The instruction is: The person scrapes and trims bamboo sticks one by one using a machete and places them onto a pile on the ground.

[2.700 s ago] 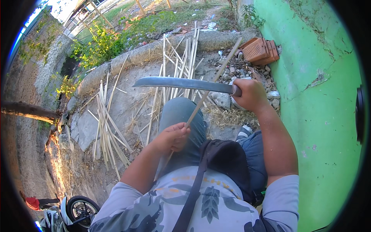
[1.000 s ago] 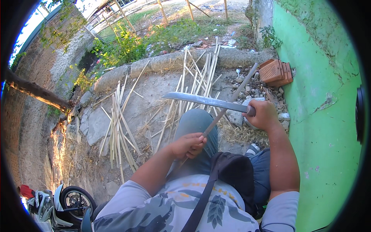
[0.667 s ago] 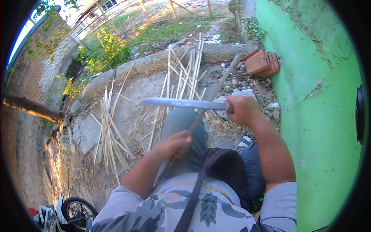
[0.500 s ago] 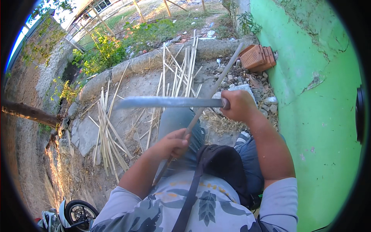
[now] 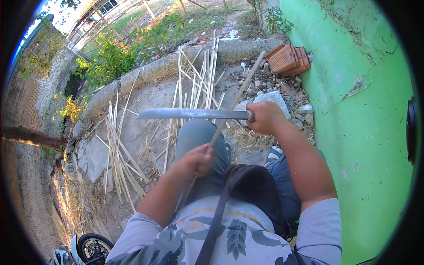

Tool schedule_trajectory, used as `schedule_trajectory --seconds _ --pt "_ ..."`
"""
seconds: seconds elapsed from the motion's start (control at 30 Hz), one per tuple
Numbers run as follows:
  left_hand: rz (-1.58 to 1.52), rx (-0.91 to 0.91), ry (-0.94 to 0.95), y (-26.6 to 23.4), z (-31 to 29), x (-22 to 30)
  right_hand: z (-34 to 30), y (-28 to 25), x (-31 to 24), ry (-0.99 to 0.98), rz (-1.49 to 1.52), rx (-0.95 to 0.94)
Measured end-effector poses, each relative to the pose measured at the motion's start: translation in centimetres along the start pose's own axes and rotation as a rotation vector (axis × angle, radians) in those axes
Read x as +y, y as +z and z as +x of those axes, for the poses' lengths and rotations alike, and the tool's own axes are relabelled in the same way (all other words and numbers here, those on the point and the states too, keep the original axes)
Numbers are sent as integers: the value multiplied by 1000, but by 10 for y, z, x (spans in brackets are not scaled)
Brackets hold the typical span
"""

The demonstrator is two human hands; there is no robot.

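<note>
Person low down beside a green wall (image 5: 362,154), one knee (image 5: 194,137) raised in front, both hands busy above the lap. Left hand (image 5: 197,161): curled closed round a thin pale strip (image 5: 240,92), thumb laid along the top, a pinch more than a full fist. Strip runs aslant, lower end tucked between left forearm and thigh toward the shirt, upper end free and pointing out past the knee; the body probably steadies the near end so that one hand can manage the length. Right hand (image 5: 266,117): fist wrapped tight on the handle of a long knife (image 5: 190,113), blade pointing left, almost level, crossing the strip above the left hand. Whether steel touches wood, I can't tell from here. The crossing lies well up from the left hand, which seems to keep that hand off the blade. Loose strips lie in two spreads on the concrete: one pile (image 5: 120,154) to the left, another (image 5: 205,84) ahead toward the kerb (image 5: 150,70), both roughly lengthwise, likely for easy reach. Clay tiles (image 5: 287,60) stacked tight by the wall, rubble (image 5: 274,88) just below them, perhaps pushed aside for working room. Black bag (image 5: 254,187) slung across the lap, below the knife.
</note>
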State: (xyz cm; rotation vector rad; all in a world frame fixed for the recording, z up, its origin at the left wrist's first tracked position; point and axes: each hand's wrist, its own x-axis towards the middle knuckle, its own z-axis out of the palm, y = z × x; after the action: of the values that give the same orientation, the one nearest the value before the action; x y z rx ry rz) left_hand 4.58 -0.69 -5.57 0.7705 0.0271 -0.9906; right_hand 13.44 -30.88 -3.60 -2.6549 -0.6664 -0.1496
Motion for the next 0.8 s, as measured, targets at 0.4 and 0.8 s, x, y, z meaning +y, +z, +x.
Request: schedule_trajectory --seconds 0.4,0.8 --pt "14 24 -6 -3 -1 0 1 -2 -16 -37 17 -69" --pt "5 29 9 -5 1 -3 2 9 -18 -19 66 -78"
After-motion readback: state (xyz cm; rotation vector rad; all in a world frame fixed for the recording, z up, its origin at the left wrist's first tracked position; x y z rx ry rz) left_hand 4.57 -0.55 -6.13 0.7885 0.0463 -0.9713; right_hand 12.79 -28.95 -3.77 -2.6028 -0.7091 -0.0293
